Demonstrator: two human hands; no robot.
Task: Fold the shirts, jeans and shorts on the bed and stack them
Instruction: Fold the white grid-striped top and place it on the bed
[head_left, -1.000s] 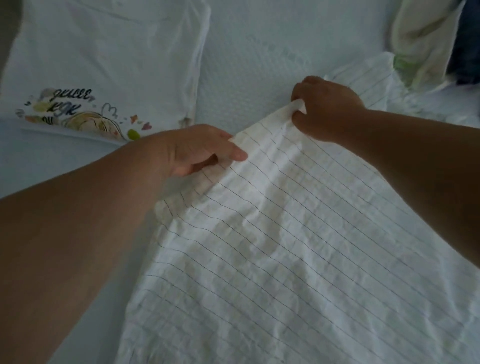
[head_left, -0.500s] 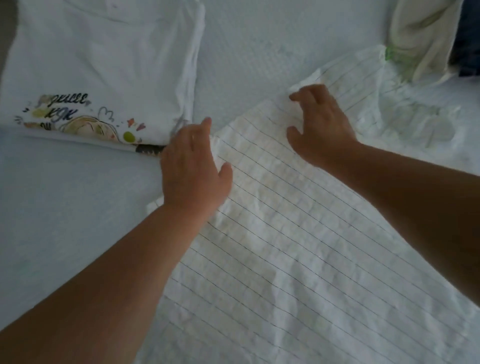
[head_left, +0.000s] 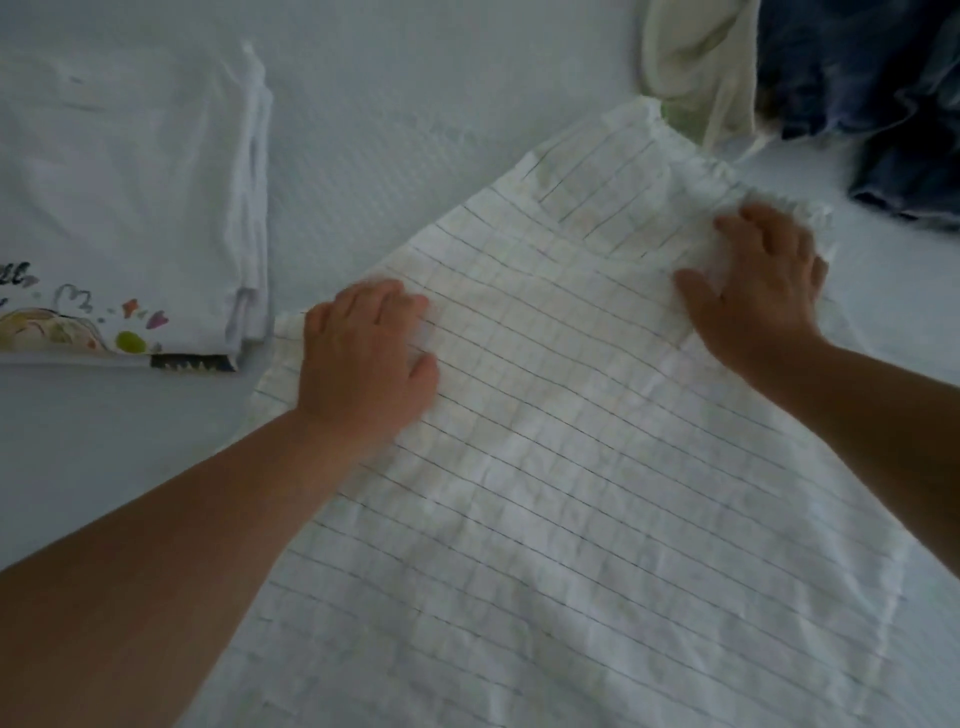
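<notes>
Striped shirt (head_left: 545, 467) spread on bed (head_left: 415, 130), mid-fold, being smoothed. Left hand (head_left: 363, 353) flat on near-left edge, fingers loosely curled, gripping nothing. Right hand (head_left: 758, 280) spread, pressing bunched far edge. Next probably: take an edge, fold across, then stack on folded tee (head_left: 130, 208) at left. Thin, crinkled, white with dark lines. Jeans (head_left: 872, 104) top right, unfolded.
</notes>
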